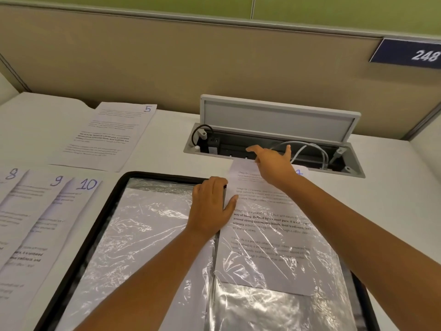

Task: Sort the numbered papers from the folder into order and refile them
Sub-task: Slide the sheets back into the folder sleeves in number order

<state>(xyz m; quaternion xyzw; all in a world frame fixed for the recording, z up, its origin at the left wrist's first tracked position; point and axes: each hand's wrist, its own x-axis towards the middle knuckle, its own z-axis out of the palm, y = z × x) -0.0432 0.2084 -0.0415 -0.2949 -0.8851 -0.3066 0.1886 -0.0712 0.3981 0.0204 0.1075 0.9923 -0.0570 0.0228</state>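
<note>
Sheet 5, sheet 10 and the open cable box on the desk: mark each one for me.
Sheet 5 (105, 137), head view, on the middle of the printed page.
Sheet 10 (71, 211), head view, on the upper part under the number.
Cable box (276, 120), head view, on its raised lid.

My black-edged display folder with crinkled clear plastic sleeves (148, 235) lies open flat on the desk in front of me. A white printed sheet (267, 235) sits partway inside the right-hand sleeve, its top end sticking out past the folder's upper edge; its number is mostly hidden. A white printed sheet numbered 5 (107, 137) lies flat beyond the folder's left corner. To the left, sheets numbered 8 (9, 187), 9 (40, 204) and 10 (69, 211) overlap in a fan.
</note>
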